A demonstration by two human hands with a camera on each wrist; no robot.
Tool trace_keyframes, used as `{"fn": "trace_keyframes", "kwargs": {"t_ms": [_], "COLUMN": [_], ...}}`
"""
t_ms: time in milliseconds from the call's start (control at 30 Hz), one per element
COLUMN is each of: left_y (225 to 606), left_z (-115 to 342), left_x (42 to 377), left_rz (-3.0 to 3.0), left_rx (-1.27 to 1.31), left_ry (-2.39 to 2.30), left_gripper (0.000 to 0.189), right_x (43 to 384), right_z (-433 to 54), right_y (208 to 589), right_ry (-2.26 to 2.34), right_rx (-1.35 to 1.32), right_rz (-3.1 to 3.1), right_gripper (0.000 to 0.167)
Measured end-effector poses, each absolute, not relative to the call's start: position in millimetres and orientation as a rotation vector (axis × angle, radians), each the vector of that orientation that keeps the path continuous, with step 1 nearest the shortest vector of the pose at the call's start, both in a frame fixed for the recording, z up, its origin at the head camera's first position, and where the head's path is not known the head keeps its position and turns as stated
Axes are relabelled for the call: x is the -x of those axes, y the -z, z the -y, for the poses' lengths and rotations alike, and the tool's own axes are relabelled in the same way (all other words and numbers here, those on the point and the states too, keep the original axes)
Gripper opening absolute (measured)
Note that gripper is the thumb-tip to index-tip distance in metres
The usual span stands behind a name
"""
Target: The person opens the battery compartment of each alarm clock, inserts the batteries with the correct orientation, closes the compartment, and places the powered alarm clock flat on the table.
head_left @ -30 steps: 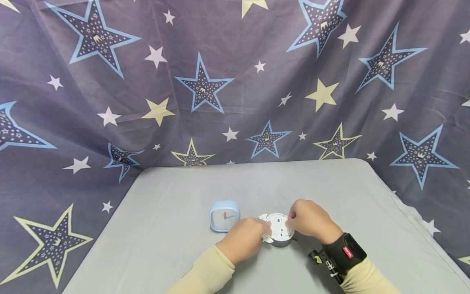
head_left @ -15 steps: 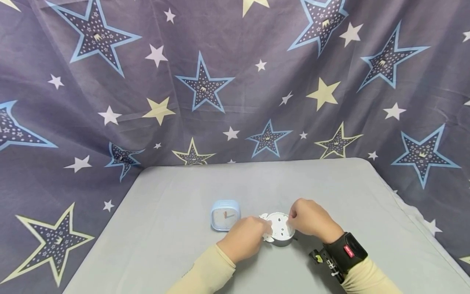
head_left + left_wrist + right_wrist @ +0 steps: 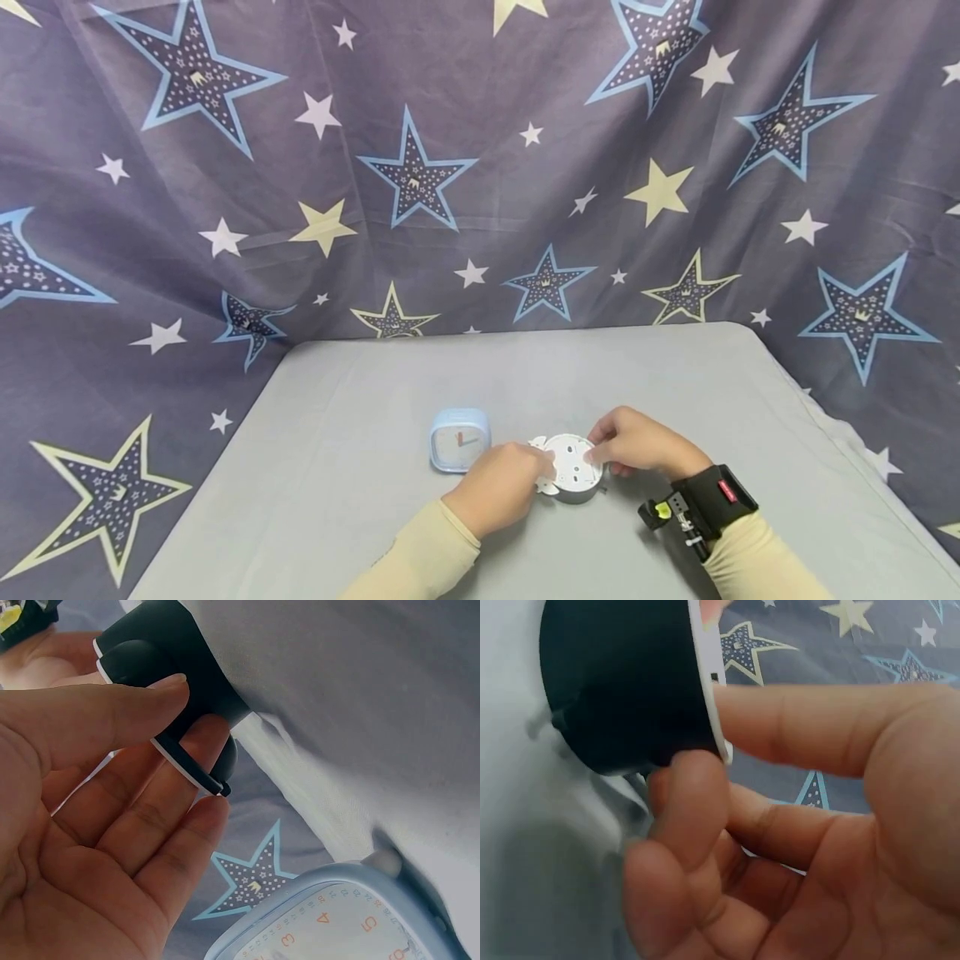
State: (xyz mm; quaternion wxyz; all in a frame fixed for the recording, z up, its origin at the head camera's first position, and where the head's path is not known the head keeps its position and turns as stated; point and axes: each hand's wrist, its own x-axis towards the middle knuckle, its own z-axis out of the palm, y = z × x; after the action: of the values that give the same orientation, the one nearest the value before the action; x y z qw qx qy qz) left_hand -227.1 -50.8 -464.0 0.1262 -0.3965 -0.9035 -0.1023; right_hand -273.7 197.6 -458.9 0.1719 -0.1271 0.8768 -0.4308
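Observation:
Between both hands lies a small round case point(image 3: 574, 468) with a dark side wall and a white face pierced by several holes. Ear-shaped white-edged parts stick out on its left. My left hand point(image 3: 501, 485) grips that end; in the left wrist view the thumb presses the dark wall point(image 3: 206, 675) and fingers lie behind. At the right edge my right hand point(image 3: 643, 443) pinches the case, its thumb on the white rim point(image 3: 711, 697) and curled fingers against the dark wall. Left of the case stands a light-blue square alarm clock point(image 3: 460, 442), touched by neither hand.
The grey cloth-covered table point(image 3: 360, 400) stretches out around the hands. A dark curtain point(image 3: 480, 192) printed with stars hangs behind and along the sides. On the right wrist is a black strap point(image 3: 716, 500) with a camera mount.
My right hand has turned at the wrist and shifted slightly right; its thumb and fingers now spread across the case's right rim. The left hand, case and blue alarm clock stay put.

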Motion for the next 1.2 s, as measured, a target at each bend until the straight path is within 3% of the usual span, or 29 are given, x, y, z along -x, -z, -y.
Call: {"fn": "trace_keyframes", "kwargs": {"t_ms": [667, 1200], "left_y": [465, 463], "left_z": [50, 51], "left_x": [228, 227], "left_rz": [2.63, 2.632], "left_rx": [1.153, 1.157], "left_ry": [0.284, 0.247], "left_gripper": [0.031, 0.032], "right_x": [277, 263], "right_z": [-198, -182], "right_y": [457, 449], "right_ry": [1.223, 0.97], "right_rx": [0.344, 0.298], "right_rz": [-2.504, -2.822], "right_gripper": [0.019, 0.033]}}
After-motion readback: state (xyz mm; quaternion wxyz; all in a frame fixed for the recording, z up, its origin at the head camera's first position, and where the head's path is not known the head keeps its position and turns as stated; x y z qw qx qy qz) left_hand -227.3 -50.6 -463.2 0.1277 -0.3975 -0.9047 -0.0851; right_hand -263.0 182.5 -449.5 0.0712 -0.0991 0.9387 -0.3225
